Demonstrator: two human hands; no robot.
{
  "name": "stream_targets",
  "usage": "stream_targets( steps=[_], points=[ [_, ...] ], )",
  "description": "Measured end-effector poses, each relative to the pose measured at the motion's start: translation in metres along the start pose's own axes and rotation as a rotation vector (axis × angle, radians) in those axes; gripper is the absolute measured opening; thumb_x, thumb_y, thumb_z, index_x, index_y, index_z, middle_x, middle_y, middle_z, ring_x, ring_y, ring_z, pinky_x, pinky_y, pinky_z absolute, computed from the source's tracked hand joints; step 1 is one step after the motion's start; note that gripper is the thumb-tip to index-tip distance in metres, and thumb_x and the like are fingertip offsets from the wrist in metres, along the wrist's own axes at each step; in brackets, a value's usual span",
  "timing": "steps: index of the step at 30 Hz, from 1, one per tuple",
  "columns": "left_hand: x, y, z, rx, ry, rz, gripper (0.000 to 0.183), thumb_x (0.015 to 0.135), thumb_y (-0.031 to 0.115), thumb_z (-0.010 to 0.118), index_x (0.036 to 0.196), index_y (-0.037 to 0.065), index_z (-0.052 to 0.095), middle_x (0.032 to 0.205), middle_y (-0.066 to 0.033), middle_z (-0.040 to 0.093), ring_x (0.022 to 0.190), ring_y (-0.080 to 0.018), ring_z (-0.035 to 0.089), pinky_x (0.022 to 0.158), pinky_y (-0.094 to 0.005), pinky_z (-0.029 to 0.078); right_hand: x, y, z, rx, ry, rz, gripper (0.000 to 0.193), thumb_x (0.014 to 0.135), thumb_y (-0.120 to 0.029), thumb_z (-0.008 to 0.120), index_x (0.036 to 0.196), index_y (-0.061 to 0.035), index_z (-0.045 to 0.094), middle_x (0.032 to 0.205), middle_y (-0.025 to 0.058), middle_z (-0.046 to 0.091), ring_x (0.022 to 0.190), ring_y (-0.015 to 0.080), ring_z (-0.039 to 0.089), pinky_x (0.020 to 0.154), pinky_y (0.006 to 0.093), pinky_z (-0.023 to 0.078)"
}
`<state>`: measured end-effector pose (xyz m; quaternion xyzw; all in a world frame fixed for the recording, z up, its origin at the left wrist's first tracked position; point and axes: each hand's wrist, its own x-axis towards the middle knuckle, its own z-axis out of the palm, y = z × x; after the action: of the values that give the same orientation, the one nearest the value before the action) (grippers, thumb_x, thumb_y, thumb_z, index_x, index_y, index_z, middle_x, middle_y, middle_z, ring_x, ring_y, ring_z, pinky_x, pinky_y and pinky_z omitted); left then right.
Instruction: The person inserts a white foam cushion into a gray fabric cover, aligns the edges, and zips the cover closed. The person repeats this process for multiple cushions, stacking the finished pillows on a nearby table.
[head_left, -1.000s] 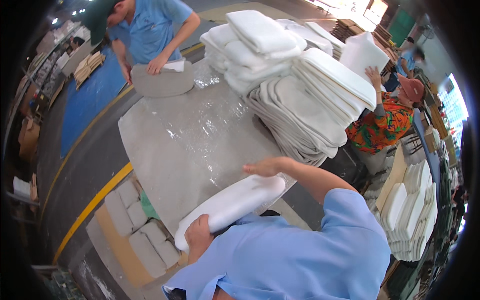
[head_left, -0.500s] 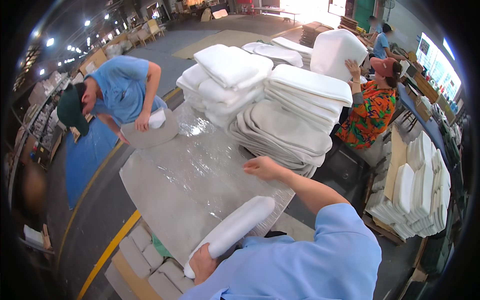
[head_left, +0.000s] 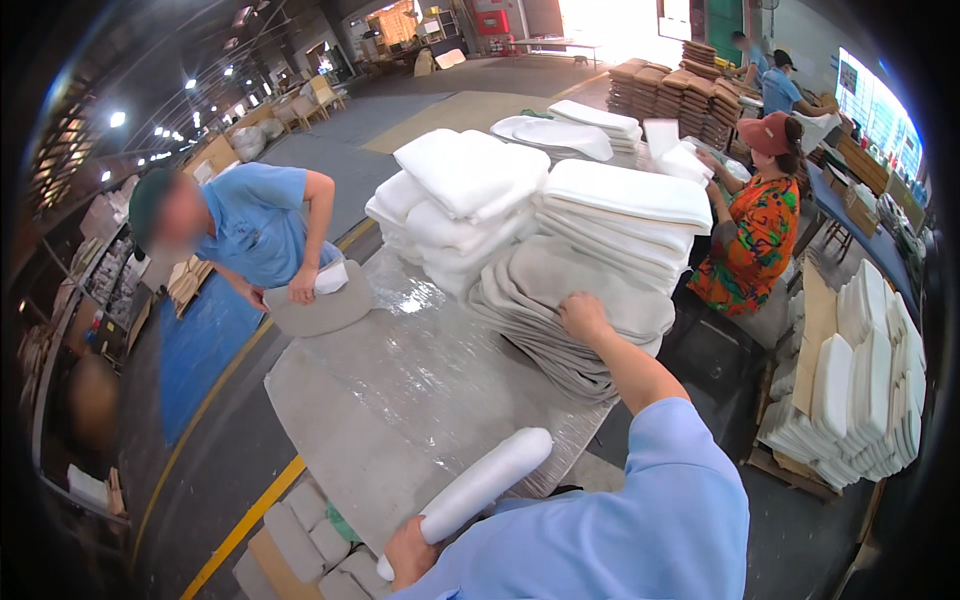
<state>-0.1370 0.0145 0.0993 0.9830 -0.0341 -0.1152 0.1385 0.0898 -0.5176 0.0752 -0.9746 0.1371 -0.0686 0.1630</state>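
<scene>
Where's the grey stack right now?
Head view, right of centre: the grey stack is on the table, on the wearer's side of the folded white pads, with the right hand at its top.

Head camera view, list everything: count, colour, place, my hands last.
long white pad: one, white, table's near edge
stack of grey pads: one, grey, table's right side
piles of white pads: two, white, table's far end
table: one, grey, centre
co-worker in green cap: one, blue top, left of table
grey panel: one, grey, at that co-worker's hands
co-worker in red hat: one, orange patterned top, right
background people: two, blue tops, upper right
brown stacks: several, brown, back
pallet load: one, mostly white, right
grey cushions: several, grey, lower left
blue mat: one, blue, left floor
shelf clutter: uncounted, mixed, far left
left hand: one, bare, gripping long white pad
right hand: one, bare, on stack of grey pads
</scene>
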Motion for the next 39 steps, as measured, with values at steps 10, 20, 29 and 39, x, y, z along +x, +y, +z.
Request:
stream_targets(
  steps=[10,20,29,39],
  points=[
    [-0.001,0.001,0.010,0.001,0.036,0.049,0.041,0.076,0.029,0.084,0.112,0.015,0.072,0.103,-0.0143,0.077,0.096,-0.0391,0.073,0.083,-0.0529,0.057,0.028,0.022,-0.057,0.124,0.474,0.066,0.020,0.103,-0.018,0.052,0.106,-0.0039,0.066,0.102,0.0228,0.073,0.097,0.0467,0.070,0.084,0.0564,0.055],
    [-0.002,-0.014,0.016,-0.020,0.106,0.203,0.048,0.075,0.029,0.085,0.117,0.012,0.069,0.103,-0.0132,0.076,0.096,-0.0378,0.073,0.085,-0.0510,0.057,-0.013,-0.019,-0.206,0.148,0.670,-0.105,0.019,0.107,-0.016,0.053,0.109,-0.0018,0.065,0.097,0.0255,0.072,0.092,0.0464,0.070,0.081,0.0546,0.053],
    [-0.003,-0.012,0.009,0.001,0.073,0.197,0.050,0.076,0.030,0.086,0.119,0.011,0.069,0.107,-0.0131,0.075,0.100,-0.0370,0.072,0.087,-0.0512,0.056,-0.034,-0.026,-0.212,0.152,0.483,-0.044,0.023,0.105,-0.020,0.055,0.110,-0.0004,0.067,0.101,0.0270,0.073,0.099,0.0466,0.070,0.087,0.0524,0.054],
    [-0.008,-0.010,0.011,-0.075,0.159,0.220,0.038,0.075,0.021,0.080,0.110,0.010,0.070,0.101,-0.0143,0.077,0.094,-0.0368,0.073,0.084,-0.0504,0.056,0.004,0.050,-0.146,-0.033,0.123,0.207,0.043,0.099,-0.040,0.065,0.118,-0.0033,0.075,0.107,0.0262,0.076,0.105,0.0416,0.072,0.094,0.0458,0.055]
  ],
)
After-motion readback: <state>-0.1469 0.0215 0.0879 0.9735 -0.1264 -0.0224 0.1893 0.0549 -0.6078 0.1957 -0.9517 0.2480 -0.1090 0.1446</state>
